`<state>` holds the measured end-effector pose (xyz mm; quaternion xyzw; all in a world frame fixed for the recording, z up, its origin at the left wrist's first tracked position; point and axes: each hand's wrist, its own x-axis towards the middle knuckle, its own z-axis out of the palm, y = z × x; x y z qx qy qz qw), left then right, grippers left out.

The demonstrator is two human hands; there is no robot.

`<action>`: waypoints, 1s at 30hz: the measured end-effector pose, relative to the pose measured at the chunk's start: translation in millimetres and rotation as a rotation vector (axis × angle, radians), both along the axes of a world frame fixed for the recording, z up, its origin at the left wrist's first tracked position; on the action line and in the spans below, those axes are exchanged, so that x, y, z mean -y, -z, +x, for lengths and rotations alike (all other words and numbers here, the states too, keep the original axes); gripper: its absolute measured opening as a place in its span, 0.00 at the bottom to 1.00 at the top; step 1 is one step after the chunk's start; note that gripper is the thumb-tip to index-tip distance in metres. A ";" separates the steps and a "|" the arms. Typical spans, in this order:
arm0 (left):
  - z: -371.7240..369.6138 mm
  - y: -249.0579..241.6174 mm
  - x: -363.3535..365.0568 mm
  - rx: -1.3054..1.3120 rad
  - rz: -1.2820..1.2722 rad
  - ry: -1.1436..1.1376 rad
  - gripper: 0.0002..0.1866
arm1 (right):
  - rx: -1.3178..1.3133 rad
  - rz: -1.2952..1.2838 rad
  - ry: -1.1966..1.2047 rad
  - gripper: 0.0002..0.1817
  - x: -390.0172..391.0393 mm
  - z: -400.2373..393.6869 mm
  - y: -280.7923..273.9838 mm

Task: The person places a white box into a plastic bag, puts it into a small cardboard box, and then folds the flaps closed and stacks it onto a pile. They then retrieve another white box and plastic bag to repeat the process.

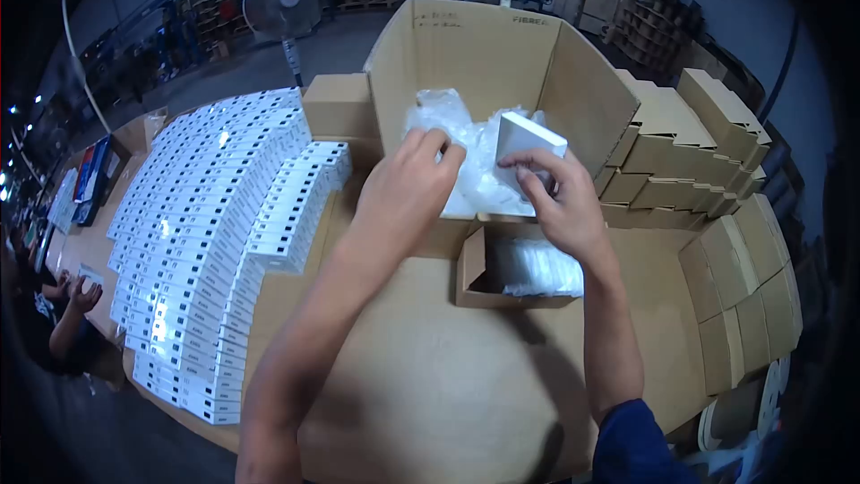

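My right hand (569, 206) grips a thin white box (530, 134) between thumb and fingers, tilted upright at the front of a large open carton (484, 45). To its left, my left hand (410, 175) has its fingers curled together over clear plastic bags (475, 152) heaped in that carton. Whether a bag is pinched in those fingers is hidden. Below my right hand stands a small open cardboard box (472, 269) with a row of white items in clear plastic (542, 267) inside, partly covered by my right wrist.
Long rows of stacked white boxes (193, 242) fill the table's left side. Brown cartons are piled at the right back (672, 152) and right edge (743, 296). A fan (285, 4) stands behind. Another person's hands (85, 291) show at far left.
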<state>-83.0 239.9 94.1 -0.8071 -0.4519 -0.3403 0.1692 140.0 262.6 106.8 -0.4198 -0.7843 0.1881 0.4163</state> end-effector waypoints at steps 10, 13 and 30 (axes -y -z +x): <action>2.2 35.4 -148.6 -0.183 -0.151 -0.136 0.06 | 0.215 0.099 0.008 0.18 -78.9 3.9 4.8; 13.9 15.0 -144.0 0.103 -0.142 0.021 0.05 | 0.271 0.135 0.105 0.22 -96.5 -5.1 13.1; 17.7 -2.8 -167.3 0.485 0.006 -0.060 0.20 | 0.421 -0.223 0.183 0.14 -145.1 7.1 33.6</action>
